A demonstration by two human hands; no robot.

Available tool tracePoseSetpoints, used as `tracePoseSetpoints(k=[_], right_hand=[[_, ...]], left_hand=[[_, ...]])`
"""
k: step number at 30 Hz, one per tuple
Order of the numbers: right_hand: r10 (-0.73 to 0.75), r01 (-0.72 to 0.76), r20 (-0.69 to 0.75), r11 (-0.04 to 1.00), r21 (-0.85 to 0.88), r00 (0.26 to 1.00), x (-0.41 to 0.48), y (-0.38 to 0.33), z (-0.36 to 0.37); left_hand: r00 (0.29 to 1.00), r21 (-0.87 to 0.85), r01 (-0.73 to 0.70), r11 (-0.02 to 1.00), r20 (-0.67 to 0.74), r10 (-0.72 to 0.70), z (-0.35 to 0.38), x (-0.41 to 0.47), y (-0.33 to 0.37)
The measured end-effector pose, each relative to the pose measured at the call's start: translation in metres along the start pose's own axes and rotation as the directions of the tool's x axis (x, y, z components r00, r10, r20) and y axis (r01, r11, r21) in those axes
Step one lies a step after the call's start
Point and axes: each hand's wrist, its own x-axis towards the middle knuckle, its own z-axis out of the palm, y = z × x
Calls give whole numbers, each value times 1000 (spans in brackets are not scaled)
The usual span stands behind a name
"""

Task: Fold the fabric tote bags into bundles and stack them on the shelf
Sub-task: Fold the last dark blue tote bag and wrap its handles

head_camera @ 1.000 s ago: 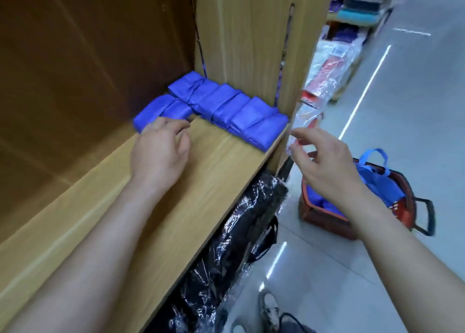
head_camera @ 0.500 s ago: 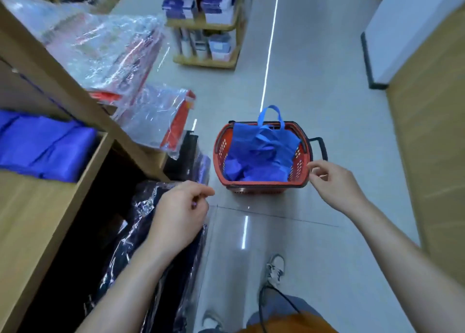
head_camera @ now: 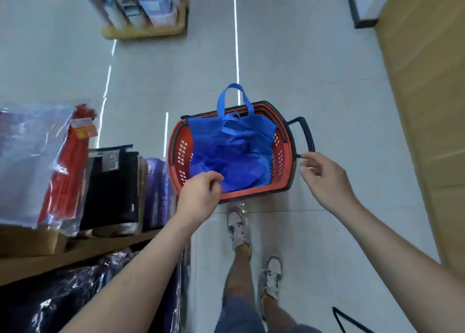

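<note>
The blue tote bags [head_camera: 234,154] lay heaped in the red basket [head_camera: 283,161] on the floor. The left hand [head_camera: 200,197] hung over the basket's near-left corner, fingers curled at the fabric; whether it pinched any was unclear. The right hand [head_camera: 325,179], loosely curled and holding nothing, was just beside the right rim.

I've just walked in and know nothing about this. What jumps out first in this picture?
A red basket sits on the floor mid-picture, stuffed with bright blue tote bags, one carrying loop standing up. The person's left hand reaches over its near rim, while the right hand hovers by its black handle. Plastic-wrapped red and black packs line the shelf on the left.
</note>
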Motion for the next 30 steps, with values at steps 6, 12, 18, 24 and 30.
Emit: tracePoseSetpoints(k=[6,12,18,24,30], right_hand=[[93,-94,14,972,215,996,117,29,98],[91,-127,181,972,197,979,223,93,191],[45,-89,339,989,115,940,285,137,243],[134,70,542,938,-339,829,290,130,237],[7,86,420,976,-201,907,282,66,168]], left_hand=[[989,-32,49,998,145,-44,91,150,-26],[962,90,-19,996,274,-6,180,262,-68],[920,415,-96,905,384,-78,217,318,-95],[972,-144,-192,971,110,208,120,286,-71],[972,-499,-136,856,-236,18,14,266,-33]])
